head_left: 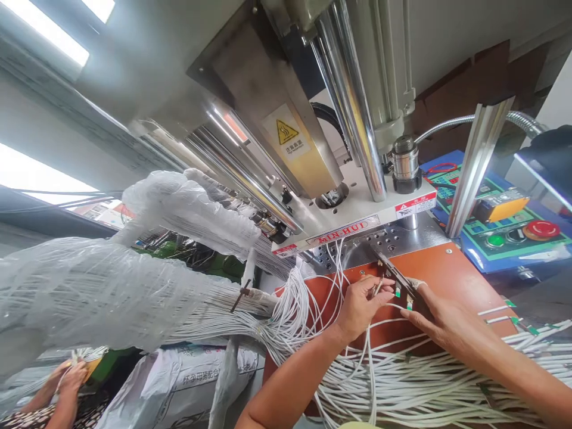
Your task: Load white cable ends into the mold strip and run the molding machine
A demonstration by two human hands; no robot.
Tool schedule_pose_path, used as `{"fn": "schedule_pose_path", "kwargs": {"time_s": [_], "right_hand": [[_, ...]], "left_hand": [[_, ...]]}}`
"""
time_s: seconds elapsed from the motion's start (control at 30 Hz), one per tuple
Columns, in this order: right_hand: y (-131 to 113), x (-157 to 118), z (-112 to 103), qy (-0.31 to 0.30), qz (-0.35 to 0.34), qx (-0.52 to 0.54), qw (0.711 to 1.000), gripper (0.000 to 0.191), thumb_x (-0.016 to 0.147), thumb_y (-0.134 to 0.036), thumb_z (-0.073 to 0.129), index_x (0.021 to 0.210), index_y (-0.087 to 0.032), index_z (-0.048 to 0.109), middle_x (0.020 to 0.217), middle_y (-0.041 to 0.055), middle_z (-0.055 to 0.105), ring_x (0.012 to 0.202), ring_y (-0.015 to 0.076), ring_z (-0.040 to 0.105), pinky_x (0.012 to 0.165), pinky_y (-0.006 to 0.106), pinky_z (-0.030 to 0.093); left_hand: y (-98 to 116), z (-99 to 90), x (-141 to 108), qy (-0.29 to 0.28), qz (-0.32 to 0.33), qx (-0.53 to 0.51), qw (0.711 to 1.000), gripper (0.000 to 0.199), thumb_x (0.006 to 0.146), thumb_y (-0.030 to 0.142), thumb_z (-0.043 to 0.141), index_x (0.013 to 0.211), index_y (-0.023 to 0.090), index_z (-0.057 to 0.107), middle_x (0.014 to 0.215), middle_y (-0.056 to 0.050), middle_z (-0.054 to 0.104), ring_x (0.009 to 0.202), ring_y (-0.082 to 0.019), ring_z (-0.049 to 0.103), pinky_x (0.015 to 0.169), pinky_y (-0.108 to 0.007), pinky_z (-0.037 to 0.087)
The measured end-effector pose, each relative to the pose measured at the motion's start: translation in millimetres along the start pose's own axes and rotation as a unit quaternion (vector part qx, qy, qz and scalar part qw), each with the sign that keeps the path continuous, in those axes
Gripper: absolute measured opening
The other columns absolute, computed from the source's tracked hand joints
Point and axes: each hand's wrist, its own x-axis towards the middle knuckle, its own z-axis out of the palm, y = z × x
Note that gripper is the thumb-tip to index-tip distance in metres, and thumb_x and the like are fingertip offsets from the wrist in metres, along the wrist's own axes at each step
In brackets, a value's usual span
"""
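A dark metal mold bar [399,275] with small green pieces in it is tilted over the orange-brown work plate [440,262]. My right hand [440,313] grips the bar from its right side, with a white covering on one fingertip. My left hand [364,307] is at the bar's left side, its fingers pinched on a small cable end. White cables run under and between both hands. A dense spread of white cables [384,381] lies over the front of the plate.
A press [348,229] with steel columns stands just beyond my hands. At right is a blue control panel [473,226] with buttons. Plastic-wrapped cable bundles [102,286] hang at left, above white sacks [192,375]. Another person's hands [74,375] show at lower left.
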Motion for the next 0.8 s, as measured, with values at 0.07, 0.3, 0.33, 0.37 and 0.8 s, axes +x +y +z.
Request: {"fn": "schedule_pose_path", "kwargs": {"time_s": [0.07,0.3,0.33,0.37,0.8], "right_hand": [[1.1,0.5,1.3,0.000,-0.001,0.006,1.000,0.040,0.089,-0.065,0.027,0.101,-0.027,0.032,0.090,0.0065,0.067,0.089,0.0326,0.066,0.071,0.039,0.041],[1.9,0.0,4.1,0.010,-0.016,0.017,1.000,0.042,0.090,-0.063,0.026,0.106,-0.025,0.035,0.092,0.0092,0.068,0.091,0.0318,0.066,0.072,0.039,0.043],[1.7,0.0,4.3,0.010,-0.015,0.013,1.000,0.041,0.090,-0.061,0.026,0.106,-0.025,0.035,0.091,0.0092,0.067,0.091,0.0319,0.066,0.072,0.039,0.043],[1.6,0.0,4.5,0.009,-0.014,0.007,1.000,0.040,0.090,-0.060,0.025,0.107,-0.025,0.035,0.091,0.0093,0.067,0.091,0.0319,0.066,0.072,0.038,0.043],[8.6,2.6,11.5,0.024,-0.027,0.003,0.999,0.042,0.092,-0.060,0.027,0.110,-0.024,0.038,0.087,0.0078,0.068,0.084,0.0305,0.067,0.065,0.035,0.041]], "left_hand": [[-1.3,-2.2,1.2,0.011,-0.030,-0.059,0.998,0.036,0.088,0.043,0.063,0.112,0.017,0.069,0.094,-0.005,0.069,0.087,-0.015,0.063,0.085,-0.027,0.050],[-8.4,-1.4,5.9,0.075,-0.105,-0.116,0.985,0.040,0.093,0.057,0.048,0.095,0.017,0.050,0.058,0.006,0.053,0.052,-0.007,0.041,0.059,-0.021,0.037],[-9.7,-2.3,6.6,0.074,-0.110,-0.108,0.985,0.040,0.093,0.058,0.047,0.095,0.018,0.048,0.056,0.007,0.051,0.049,-0.007,0.039,0.057,-0.021,0.035],[-10.9,-3.8,7.4,0.072,-0.111,-0.093,0.987,0.039,0.094,0.057,0.046,0.095,0.018,0.047,0.055,0.008,0.051,0.048,-0.007,0.039,0.055,-0.021,0.033],[8.5,-12.7,11.1,0.091,0.008,0.137,0.986,0.022,0.094,0.035,0.053,0.089,0.017,0.064,0.085,-0.003,0.071,0.075,-0.013,0.063,0.075,-0.024,0.047]]}}
